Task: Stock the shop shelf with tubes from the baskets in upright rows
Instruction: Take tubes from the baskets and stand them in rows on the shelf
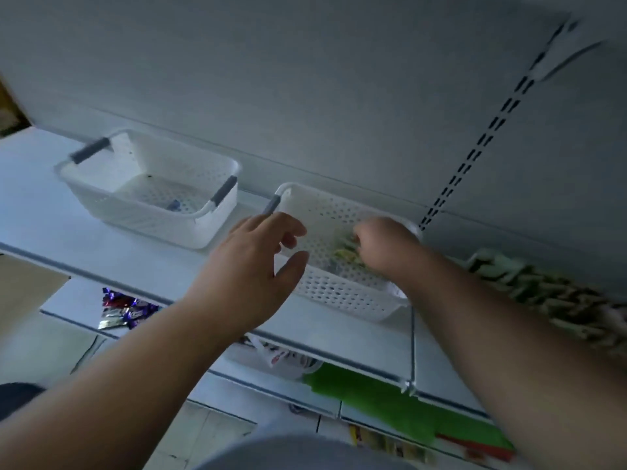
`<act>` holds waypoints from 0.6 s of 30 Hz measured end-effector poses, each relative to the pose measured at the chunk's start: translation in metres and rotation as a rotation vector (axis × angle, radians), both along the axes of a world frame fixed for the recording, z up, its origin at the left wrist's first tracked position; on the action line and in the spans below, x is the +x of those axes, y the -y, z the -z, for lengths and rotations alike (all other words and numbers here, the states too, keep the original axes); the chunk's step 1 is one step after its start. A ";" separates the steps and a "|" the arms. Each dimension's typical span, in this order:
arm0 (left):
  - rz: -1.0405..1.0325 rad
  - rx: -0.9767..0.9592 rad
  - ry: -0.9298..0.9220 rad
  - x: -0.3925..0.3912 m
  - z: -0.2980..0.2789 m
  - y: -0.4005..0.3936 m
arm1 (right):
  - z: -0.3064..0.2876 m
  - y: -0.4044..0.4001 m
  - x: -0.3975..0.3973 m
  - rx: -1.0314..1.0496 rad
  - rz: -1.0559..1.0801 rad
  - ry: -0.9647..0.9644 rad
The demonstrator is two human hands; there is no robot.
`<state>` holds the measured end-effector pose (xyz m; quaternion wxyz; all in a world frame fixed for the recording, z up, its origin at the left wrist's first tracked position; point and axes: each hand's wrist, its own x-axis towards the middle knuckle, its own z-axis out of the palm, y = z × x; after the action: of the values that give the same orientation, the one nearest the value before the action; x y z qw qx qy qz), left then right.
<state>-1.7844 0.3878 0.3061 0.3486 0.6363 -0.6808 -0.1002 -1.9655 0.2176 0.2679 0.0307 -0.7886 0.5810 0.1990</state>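
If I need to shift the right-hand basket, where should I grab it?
Take the right basket by its grey handle on the left end rim, coming from the left with the left hand, which hovers open beside it. The other end is hidden behind the right hand.

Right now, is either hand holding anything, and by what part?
The left hand is open above the right basket's near rim and holds nothing. The right hand reaches among the tubes inside; its grip cannot be told.
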 end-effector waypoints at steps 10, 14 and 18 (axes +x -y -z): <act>0.270 0.003 0.043 0.034 -0.001 0.036 | 0.001 -0.015 0.004 0.012 0.038 0.111; 0.333 -0.003 0.066 0.027 -0.002 0.048 | -0.039 -0.049 -0.010 -0.229 0.049 0.422; 0.409 0.020 0.135 0.005 -0.005 0.065 | -0.077 -0.112 -0.028 -0.376 0.234 0.829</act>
<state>-1.7791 0.3224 0.3114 0.2683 0.4935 -0.8165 -0.1331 -1.9932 0.3291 0.3451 0.1388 -0.7228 0.6306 -0.2462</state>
